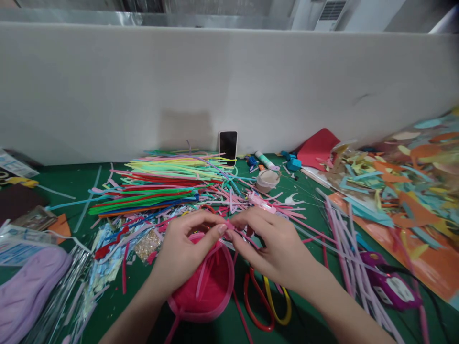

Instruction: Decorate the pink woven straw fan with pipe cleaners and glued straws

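My left hand [190, 253] and my right hand [278, 246] meet at the fingertips in the middle of the view. Both pinch a small pink pipe cleaner [228, 224], partly hidden by the fingers. Under my left hand lies a round, bright pink piece [224, 291] with a fuzzy pipe-cleaner rim and a pink strip inside. Below my right hand, red and yellow looped handles [256, 313] rest on the table; their other ends are hidden. Behind my hands, several loose pink pipe cleaners [290, 212] are scattered.
Sorted pipe cleaners [154, 184] lie at the back left, with a phone [228, 145] leaning against the white panel [107, 91]. Nearby stands a small cup [267, 180]. To the right are lilac pipe cleaners [346, 258], a purple device [390, 284] with a cord, and paper scraps [416, 191].
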Motion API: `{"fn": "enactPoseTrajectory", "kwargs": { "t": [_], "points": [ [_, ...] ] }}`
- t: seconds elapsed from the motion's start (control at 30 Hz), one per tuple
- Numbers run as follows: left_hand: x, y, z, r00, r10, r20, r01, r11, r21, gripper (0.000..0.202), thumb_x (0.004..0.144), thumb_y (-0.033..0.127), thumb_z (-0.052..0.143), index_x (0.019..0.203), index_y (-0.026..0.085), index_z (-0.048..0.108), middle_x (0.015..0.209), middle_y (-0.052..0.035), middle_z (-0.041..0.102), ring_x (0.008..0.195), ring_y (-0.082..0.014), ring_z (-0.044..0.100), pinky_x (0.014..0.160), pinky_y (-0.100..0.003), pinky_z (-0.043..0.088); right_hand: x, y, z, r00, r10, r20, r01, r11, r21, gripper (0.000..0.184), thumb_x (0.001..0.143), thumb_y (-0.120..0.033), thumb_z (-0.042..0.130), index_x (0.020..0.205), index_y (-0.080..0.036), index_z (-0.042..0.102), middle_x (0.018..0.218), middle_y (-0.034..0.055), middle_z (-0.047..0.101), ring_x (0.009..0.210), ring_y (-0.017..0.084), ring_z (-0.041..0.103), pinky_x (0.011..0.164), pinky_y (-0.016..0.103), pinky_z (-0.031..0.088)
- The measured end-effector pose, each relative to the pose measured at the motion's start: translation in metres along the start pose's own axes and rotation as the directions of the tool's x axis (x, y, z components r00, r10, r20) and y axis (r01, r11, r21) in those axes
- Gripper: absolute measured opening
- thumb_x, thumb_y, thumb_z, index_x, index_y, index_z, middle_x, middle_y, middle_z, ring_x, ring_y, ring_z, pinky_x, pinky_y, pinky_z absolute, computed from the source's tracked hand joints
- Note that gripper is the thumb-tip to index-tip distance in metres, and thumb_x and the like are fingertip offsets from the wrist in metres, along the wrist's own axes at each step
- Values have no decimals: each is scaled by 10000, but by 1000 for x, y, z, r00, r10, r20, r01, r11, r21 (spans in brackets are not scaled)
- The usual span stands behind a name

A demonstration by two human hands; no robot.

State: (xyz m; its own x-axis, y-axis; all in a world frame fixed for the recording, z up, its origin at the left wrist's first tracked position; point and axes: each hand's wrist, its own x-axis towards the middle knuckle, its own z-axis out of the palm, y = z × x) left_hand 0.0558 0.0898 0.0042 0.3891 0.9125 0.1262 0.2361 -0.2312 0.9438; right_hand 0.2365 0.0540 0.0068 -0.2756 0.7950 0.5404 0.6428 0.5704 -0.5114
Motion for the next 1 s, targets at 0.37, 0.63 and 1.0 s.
{"fn": "enactPoseTrajectory", "kwargs": {
  "t": [0.37,0.63,1.0],
  "points": [
    [-5,3,4,993,96,-67,-98,995,-30,83,851,177,656,828,208,730,787,7,727,726,-119,672,671,-186,523,2,-7,16,902,429,-35,-355,787,505,38,778,-171,661,748,-170,637,626,-14,627,518,88,565,471,173,459],
    [-12,-4,22,936,209,-284,-188,977,99,68,876,182,628,863,214,687,829,-2,694,780,-135,655,733,-227,519,2,-20,42,695,719,-25,-399,414,818,210,802,-359,694,725,-176,627,533,-53,520,400,56,420,356,159,363],
    [1,3,-6,988,-95,125,100,994,-33,161,875,351,644,891,200,696,853,-8,716,794,-155,671,722,-228,535,7,3,11,824,564,51,-452,601,659,171,849,-342,671,815,-178,704,706,9,666,540,94,561,482,193,478]
  ]
}}
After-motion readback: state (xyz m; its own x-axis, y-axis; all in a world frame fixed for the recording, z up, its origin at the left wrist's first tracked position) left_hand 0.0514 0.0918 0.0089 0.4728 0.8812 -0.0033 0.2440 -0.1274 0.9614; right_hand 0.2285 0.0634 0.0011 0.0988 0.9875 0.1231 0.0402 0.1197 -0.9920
